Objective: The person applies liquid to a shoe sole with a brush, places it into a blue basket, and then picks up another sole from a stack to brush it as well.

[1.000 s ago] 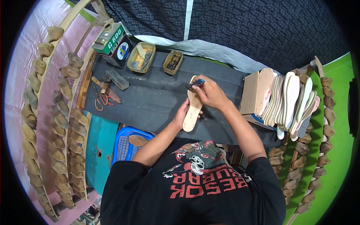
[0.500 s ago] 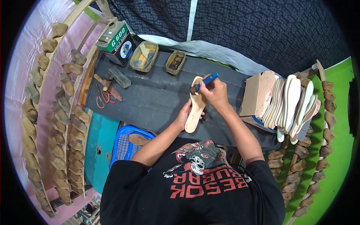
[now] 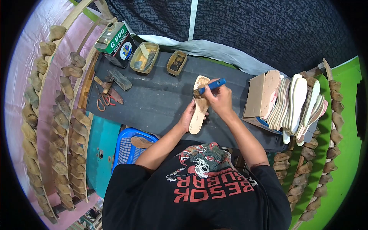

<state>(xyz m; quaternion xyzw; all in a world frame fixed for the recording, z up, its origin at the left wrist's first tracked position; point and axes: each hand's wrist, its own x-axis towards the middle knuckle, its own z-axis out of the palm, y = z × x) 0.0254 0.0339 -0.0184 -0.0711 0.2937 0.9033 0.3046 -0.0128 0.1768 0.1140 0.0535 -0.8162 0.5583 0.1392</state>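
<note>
A pale insole (image 3: 197, 122) lies over the dark tabletop, its wider end pointing away from me. My left hand (image 3: 187, 117) is closed around its narrower half, fingertips showing at the right edge. Brownish glue-like smears cover the upper and middle part of the insole. In my right hand (image 3: 219, 100) is a blue-handled brush (image 3: 217, 83), gripped between thumb and fingers. Its dark bristles touch the insole near the left edge, just above my left hand. Beyond the insole stands a small tub (image 3: 169, 68) with dark residue inside.
At the back left are a G 600 glue can (image 3: 115, 43) and a larger tub (image 3: 133, 63). Scissors (image 3: 101, 104), a hammer (image 3: 102, 83) and a dark block (image 3: 120, 79) lie left. A box (image 3: 253, 100) of stacked insoles (image 3: 297, 94) stands right. Racks of shoe lasts (image 3: 63, 100) flank the table.
The brush handle has tipped lower and slightly right, and its bristles have shifted a little on the insole. My left hand keeps its hold. The whole view has shifted slightly.
</note>
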